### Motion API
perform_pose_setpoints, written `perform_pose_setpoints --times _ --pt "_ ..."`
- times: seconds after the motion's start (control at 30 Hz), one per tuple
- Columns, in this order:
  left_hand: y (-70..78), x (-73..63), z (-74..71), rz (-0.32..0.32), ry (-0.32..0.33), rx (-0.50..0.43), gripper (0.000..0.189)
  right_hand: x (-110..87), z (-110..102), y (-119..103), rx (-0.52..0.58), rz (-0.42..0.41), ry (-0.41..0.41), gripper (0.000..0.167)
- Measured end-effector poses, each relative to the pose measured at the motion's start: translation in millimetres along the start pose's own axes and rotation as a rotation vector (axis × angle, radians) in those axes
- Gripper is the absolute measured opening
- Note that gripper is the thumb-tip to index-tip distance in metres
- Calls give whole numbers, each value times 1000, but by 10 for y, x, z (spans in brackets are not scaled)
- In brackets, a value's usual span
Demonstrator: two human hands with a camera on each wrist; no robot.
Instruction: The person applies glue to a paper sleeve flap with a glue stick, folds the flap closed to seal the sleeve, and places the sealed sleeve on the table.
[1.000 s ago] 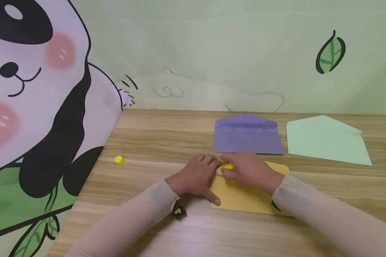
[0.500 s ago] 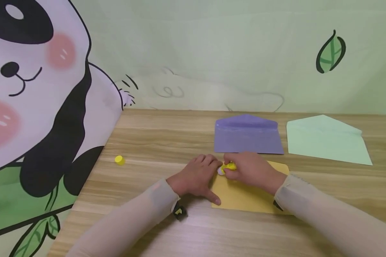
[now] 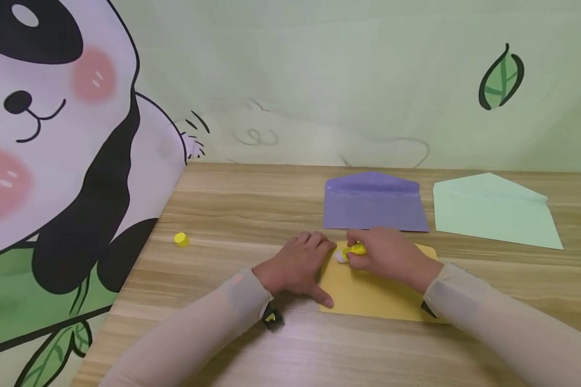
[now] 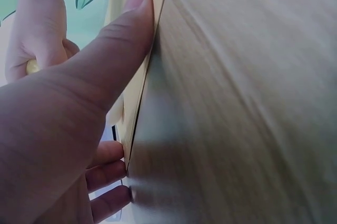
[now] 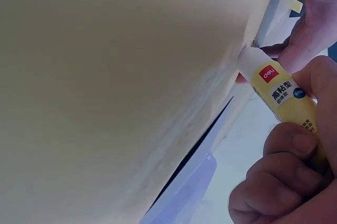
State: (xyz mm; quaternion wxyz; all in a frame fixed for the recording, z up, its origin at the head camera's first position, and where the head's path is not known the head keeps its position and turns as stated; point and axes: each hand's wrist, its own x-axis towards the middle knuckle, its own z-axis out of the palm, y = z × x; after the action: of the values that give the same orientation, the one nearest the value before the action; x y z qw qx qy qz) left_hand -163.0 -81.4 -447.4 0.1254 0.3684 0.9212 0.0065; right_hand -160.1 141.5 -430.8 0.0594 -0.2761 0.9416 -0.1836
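Observation:
A flat yellow paper rectangle (image 3: pixel 368 295) lies on the wooden table in the head view. My left hand (image 3: pixel 302 263) rests at its left edge with the fingers extended; in the left wrist view the thumb (image 4: pixel 138 8) lies along the paper's border. My right hand (image 3: pixel 392 258) grips a yellow glue stick (image 5: pixel 284 95), uncapped, its white end against the paper near the top left corner. A pale, glossy streak (image 5: pixel 195 98) runs along the paper's far edge in the right wrist view. Part of that far edge is hidden by the right hand in the head view.
Behind the paper lies a purple envelope (image 3: pixel 375 209) with its flap up. To its right is a pale green envelope (image 3: pixel 494 215), flap also raised. The yellow cap (image 3: pixel 181 239) stands at the table's left side. A panda-printed backdrop (image 3: pixel 290 80) borders the table.
My right hand has slid slightly right with the glue stick, away from the left fingers. The left hand keeps its place on the paper.

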Motion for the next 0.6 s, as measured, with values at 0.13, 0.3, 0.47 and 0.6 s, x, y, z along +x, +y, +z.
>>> perform_pose_setpoints --times 0.13,0.3,0.47,0.6 --pt "-2 11 5 -2 -4 8 121 -37 -5 23 -16 19 10 19" --pt "-3 20 5 3 -2 19 121 -73 -28 53 -21 27 22 18" --pt "7 13 0 1 -4 15 121 -93 -37 90 -27 35 14 17" --pt "10 10 -9 3 -2 18 120 -116 -59 107 -23 33 12 17"
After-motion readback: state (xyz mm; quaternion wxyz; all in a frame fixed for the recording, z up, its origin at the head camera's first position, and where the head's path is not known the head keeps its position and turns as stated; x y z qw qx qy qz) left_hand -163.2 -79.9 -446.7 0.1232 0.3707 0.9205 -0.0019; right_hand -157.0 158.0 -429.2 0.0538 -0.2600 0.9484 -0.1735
